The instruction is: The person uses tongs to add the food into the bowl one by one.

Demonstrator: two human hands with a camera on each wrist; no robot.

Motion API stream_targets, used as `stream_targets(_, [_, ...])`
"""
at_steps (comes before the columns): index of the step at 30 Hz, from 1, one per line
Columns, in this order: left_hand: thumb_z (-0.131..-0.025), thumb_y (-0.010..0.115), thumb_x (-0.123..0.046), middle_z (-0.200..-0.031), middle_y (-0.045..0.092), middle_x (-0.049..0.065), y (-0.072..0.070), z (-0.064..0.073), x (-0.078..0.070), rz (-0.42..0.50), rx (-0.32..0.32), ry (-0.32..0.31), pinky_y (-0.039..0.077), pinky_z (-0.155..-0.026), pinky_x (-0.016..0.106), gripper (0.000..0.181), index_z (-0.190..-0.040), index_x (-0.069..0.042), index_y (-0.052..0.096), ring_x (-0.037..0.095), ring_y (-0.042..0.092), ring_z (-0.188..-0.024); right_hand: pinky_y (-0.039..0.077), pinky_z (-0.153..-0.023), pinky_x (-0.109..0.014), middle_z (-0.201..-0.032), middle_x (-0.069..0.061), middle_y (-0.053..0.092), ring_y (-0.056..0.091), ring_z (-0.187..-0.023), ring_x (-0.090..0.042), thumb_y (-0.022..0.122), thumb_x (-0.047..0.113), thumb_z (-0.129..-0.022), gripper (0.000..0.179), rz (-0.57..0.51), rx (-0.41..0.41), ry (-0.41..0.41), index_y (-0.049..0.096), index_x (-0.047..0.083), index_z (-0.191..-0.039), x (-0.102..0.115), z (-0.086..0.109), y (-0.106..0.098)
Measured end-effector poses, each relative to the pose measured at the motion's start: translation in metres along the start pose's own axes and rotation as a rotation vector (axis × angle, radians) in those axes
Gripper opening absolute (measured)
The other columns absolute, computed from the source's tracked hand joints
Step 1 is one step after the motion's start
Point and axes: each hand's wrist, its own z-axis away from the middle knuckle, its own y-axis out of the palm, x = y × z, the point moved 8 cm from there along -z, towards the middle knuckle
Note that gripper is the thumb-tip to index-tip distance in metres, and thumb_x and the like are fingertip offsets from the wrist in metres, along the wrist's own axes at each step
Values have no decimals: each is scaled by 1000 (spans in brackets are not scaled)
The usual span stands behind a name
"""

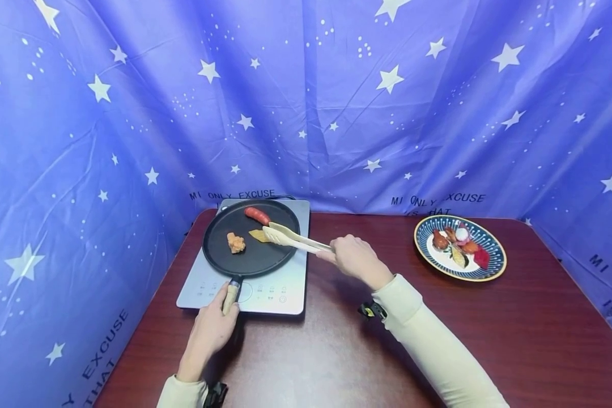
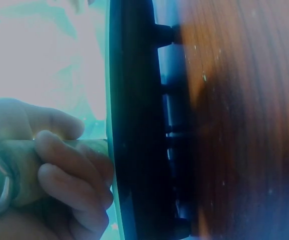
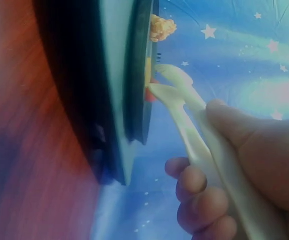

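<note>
Lower left, I see the left hand (image 1: 211, 331) curled round a handle (image 1: 230, 298); nearer centre, the right hand (image 1: 354, 258) grips tongs (image 1: 306, 245). Far right, a food-filled plate (image 1: 461, 272). In the black pan (image 1: 270, 258), left, lie a fried nugget (image 1: 236, 243), a yellowish piece (image 1: 258, 235) beside the tips, then a sausage (image 1: 256, 215); starry curtain (image 1: 347, 136) behind.

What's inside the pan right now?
The pan holds a sausage, a nugget and a yellow piece. The tongs cover one end of the yellow piece; the surface beneath all three can't be seen.
</note>
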Motion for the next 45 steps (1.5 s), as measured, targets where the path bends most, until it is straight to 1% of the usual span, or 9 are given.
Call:
stream_targets(3, [-90,51,-27,-101,62,22,1,-1,-1,1,3,7,43,-60,40,60,-146,-9,37,24,51,-66,39,-44,-39,-53,-1,48,47,-47,-21,58,52,-87,45,28,-10,0,59,14,-65,4,-2,-2])
stream_targets(8, [-90,50,-27,-108,62,23,3,1,-3,-5,4,12,44,-64,43,60,-146,-9,37,24,52,-69,39,-42,-39,-53,-2,48,47,-46,-22,58,53,-88,46,30,-5,28,56,13,-63,9,-4,6])
stream_targets(17, [-90,52,-26,-91,62,19,6,2,-8,-1,12,16,42,-57,38,59,-145,-9,38,22,50,-63,41,-45,-41,-52,-4,46,48,-46,-22,58,51,-88,47,37,-45,34,53,13,-61,12,-8,13])
stream_targets(23, [-90,51,-26,-98,63,21,7,2,-9,-8,11,18,42,-59,39,59,-145,-10,38,23,51,-63,40,-44,-41,-54,-5,48,49,-47,-24,59,51,-88,47,19,-31,61,54,12,-62,13,-15,16])
stream_targets(28, [-90,51,-25,-96,63,22,6,3,-7,-6,8,14,43,-60,41,58,-145,-9,38,24,52,-64,42,-46,-41,-56,-5,50,50,-48,-24,57,52,-89,47,14,-30,63,54,12,-63,18,-18,16])
stream_targets(31, [-91,51,-25,-100,62,25,5,6,-4,-12,6,8,44,-63,44,58,-145,-9,38,25,53,-66,42,-46,-40,-57,-4,49,50,-48,-23,53,54,-90,48,-1,-28,66,55,13,-66,20,-17,17])
stream_targets(34, [-91,50,-26,-107,61,27,3,8,-1,-21,2,3,44,-66,46,59,-145,-8,37,27,54,-70,40,-46,-39,-56,-2,48,49,-48,-22,50,56,-91,48,-34,-45,79,53,14,-67,19,-13,12])
stream_targets(39, [-91,50,-29,-107,61,28,0,9,-1,-20,7,-2,44,-67,48,59,-146,-9,37,29,55,-73,38,-46,-40,-55,-2,48,49,-48,-23,48,58,-90,49,-72,-96,117,52,15,-67,3,1,-10])
stream_targets(45, [-91,50,-27,-99,62,25,-2,8,-5,-24,9,4,44,-64,46,59,-145,-8,37,28,54,-70,37,-45,-40,-56,-2,48,48,-48,-24,48,58,-91,48,-61,-152,149,51,15,-69,-36,24,-36])
